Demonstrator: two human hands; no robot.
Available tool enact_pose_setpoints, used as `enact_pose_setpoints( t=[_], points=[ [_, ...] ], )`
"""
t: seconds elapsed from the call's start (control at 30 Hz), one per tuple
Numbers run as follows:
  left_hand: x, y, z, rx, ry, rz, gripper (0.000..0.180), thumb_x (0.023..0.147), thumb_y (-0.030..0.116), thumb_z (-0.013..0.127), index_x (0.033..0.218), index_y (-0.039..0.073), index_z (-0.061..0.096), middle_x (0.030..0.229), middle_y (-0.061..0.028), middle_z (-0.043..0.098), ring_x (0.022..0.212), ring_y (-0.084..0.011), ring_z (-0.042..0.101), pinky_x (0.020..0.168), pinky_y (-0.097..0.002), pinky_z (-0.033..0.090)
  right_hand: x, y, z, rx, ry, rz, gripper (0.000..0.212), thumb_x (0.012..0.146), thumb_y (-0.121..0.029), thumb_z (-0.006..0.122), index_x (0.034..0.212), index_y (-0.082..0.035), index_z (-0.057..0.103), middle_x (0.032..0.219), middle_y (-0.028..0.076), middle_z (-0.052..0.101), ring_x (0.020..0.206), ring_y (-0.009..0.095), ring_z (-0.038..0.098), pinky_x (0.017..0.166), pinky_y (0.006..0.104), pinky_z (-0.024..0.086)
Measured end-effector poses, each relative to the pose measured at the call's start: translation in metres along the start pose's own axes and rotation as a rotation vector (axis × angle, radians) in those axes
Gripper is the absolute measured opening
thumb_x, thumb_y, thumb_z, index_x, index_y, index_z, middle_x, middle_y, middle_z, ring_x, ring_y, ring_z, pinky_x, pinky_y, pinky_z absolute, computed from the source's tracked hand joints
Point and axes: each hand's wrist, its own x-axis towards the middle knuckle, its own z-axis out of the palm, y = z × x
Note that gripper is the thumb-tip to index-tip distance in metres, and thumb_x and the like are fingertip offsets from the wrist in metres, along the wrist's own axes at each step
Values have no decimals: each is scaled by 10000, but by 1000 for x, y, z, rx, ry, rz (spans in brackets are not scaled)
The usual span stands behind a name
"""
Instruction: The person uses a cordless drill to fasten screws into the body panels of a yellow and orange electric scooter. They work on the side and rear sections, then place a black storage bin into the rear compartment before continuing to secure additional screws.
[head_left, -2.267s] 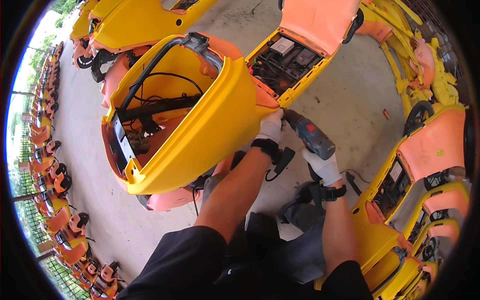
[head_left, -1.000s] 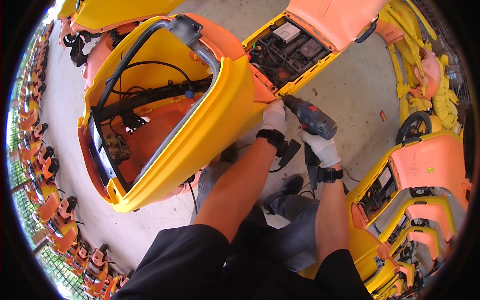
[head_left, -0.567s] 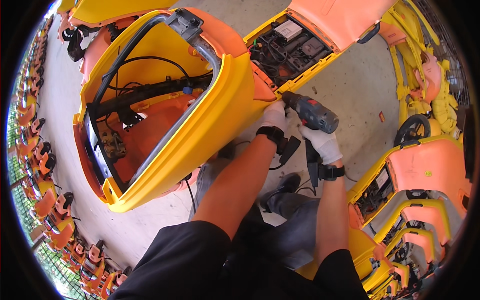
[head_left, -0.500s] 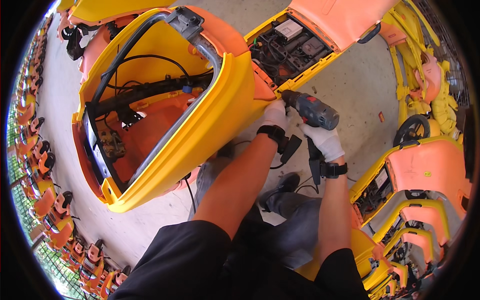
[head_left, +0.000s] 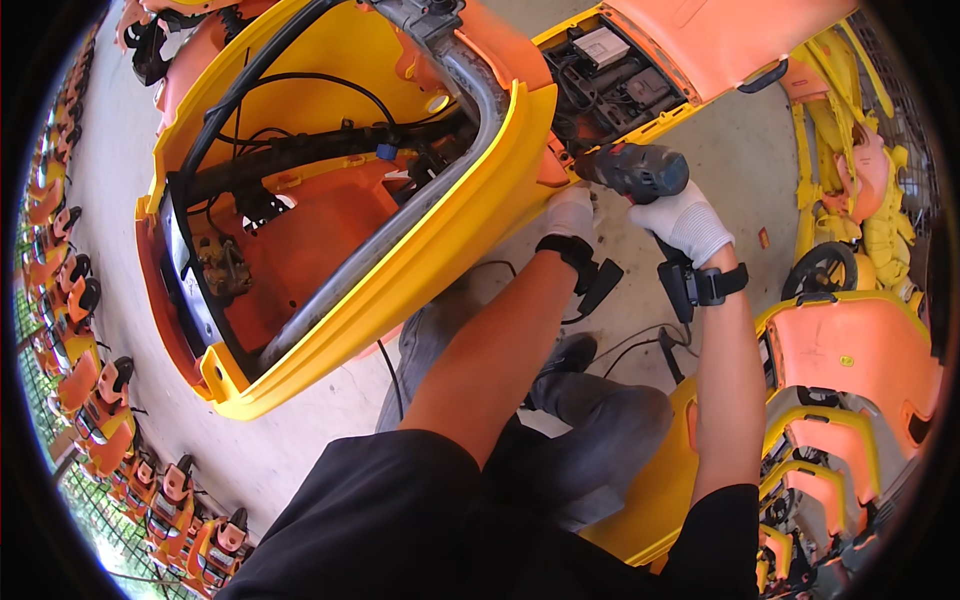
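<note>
A dark grey cordless drill with a red switch is in my right hand, which wears a white glove and is closed round its grip. The drill lies nearly level, its nose at the lower corner of an orange and yellow vehicle body. Next to that nose, my left hand, also gloved, is against the body's underside edge; its fingers are mostly hidden. Whatever the drill tip touches cannot be made out. Inside the body run a black tube frame and dark cables.
Beyond the drill is an uncovered compartment with wiring and a silver box, beside an orange panel. Yellow parts and a black wheel stand at right. More orange bodies sit lower right; rows of similar vehicles line the left fence.
The vehicle body and compartment appear shifted up and right in view. The drill, still in my right hand, has tilted to nearly level. Both hands sit farther right in the picture.
</note>
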Motion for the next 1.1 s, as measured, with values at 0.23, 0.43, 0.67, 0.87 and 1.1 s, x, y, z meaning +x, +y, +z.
enact_pose_setpoints(
  t=[0.23,0.43,0.67,0.87,1.1],
  points=[
    [2,9,4,-336,121,-208,52,959,109,577,955,60,557,792,-35,542,666,-142,491,576,-276,429,20,-13,-13,-204,-86,-16,328,741,-220,651,1008,-32,674,901,224,691,875,368,670,805,366,539],
    [32,-7,-12,-407,123,-193,101,950,124,597,901,54,542,781,-38,546,619,-138,483,551,-266,431,27,-23,-9,-211,-109,-27,175,756,-125,667,866,7,634,651,55,617,587,136,564,580,307,491],
    [21,-5,-2,-323,119,-238,90,956,145,581,940,59,559,837,-41,592,740,-168,580,641,-279,505,30,-15,-10,-297,-36,-86,205,754,-140,669,898,3,639,657,72,620,597,140,548,597,311,494],
    [30,-5,-5,-417,162,-240,92,941,156,610,962,71,579,847,-41,607,767,-166,603,660,-287,515,29,-32,-13,-437,27,-255,319,724,-198,695,1010,-57,692,947,217,696,906,381,666,812,382,544],
    [11,-3,-16,1520,-18,590,213,836,221,726,949,57,652,957,-86,690,946,-224,675,814,-317,528,31,-54,-21,-873,74,-523,276,751,-143,677,1024,-134,716,954,162,708,935,351,676,859,401,552]
  ],
)
